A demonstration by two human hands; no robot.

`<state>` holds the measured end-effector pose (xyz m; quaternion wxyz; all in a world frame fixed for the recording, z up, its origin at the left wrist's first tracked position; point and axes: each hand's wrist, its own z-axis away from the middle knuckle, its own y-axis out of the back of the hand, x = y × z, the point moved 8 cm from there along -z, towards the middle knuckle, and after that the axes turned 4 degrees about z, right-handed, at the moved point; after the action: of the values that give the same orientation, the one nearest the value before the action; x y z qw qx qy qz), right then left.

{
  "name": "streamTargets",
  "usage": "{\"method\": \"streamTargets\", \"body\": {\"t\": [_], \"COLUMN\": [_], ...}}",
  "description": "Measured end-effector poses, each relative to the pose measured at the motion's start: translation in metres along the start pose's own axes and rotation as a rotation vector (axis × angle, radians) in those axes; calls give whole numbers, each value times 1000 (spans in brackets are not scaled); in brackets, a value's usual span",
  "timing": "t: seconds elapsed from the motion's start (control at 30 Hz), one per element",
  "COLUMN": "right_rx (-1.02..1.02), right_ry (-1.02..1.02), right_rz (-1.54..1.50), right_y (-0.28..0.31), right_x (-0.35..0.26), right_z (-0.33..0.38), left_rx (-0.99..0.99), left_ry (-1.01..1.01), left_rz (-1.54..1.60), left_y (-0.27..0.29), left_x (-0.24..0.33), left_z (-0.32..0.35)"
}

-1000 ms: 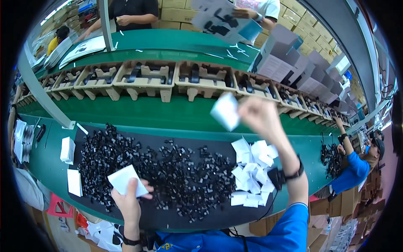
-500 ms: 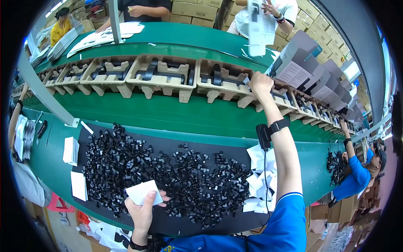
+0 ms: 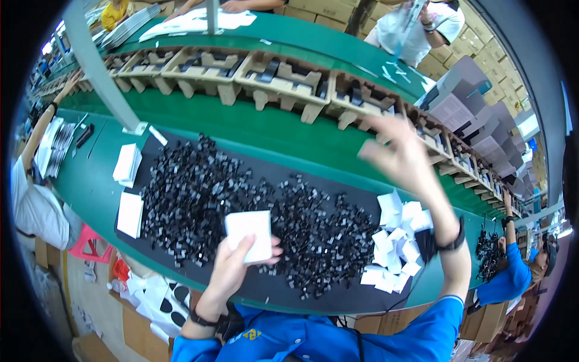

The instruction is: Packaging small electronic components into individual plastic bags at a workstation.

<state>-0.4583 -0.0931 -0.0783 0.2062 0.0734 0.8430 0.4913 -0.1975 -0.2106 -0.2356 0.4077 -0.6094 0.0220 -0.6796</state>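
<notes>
My left hand (image 3: 232, 265) grips a small stack of square white paper sheets (image 3: 248, 232), thumb on top, above a heap of small black plastic parts (image 3: 205, 193). The parts cover a black mat (image 3: 329, 291) on the green bench. Blurred by motion, my right hand (image 3: 401, 154) hangs in the air at the near side of the moulded pulp trays (image 3: 283, 84). Its thumb and fingers are spread apart, and I see nothing between them. Dark parts lie in the trays. Loose white sheets (image 3: 395, 241) are scattered on the bench's right side, below my right forearm.
Two stacks of white sheets (image 3: 128, 164) sit on the left. A grey post (image 3: 99, 72) rises from the bench. Open printed boxes (image 3: 461, 96) stand behind the trays at right. Co-workers are at both sides and across the line; one wears a blue shirt (image 3: 503, 265).
My right hand has come away from a tray and its fingers have spread. The whole view has shifted, with the bench turned somewhat. My left hand still holds the sheets, now more upright.
</notes>
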Motion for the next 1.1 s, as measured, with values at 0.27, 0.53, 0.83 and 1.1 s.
{"method": "streamTargets", "body": {"t": [0.27, 0.53, 0.83, 1.1], "right_rx": [-11, 251, -638, -957], "right_ry": [365, 536, -144, 75], "right_rz": [-7, 324, -807, -593], "right_y": [-38, -10, -28, -67], "right_x": [-138, -156, -120, -133], "right_z": [111, 172, 162, 189], "left_rx": [-309, -319, -535, -648], "left_ry": [-102, 95, 272, 340], "left_rz": [-232, -125, -446, -556], "left_y": [-83, -91, -91, -79], "left_x": [-14, -44, -51, -70], "left_z": [11, 34, 54, 49]}}
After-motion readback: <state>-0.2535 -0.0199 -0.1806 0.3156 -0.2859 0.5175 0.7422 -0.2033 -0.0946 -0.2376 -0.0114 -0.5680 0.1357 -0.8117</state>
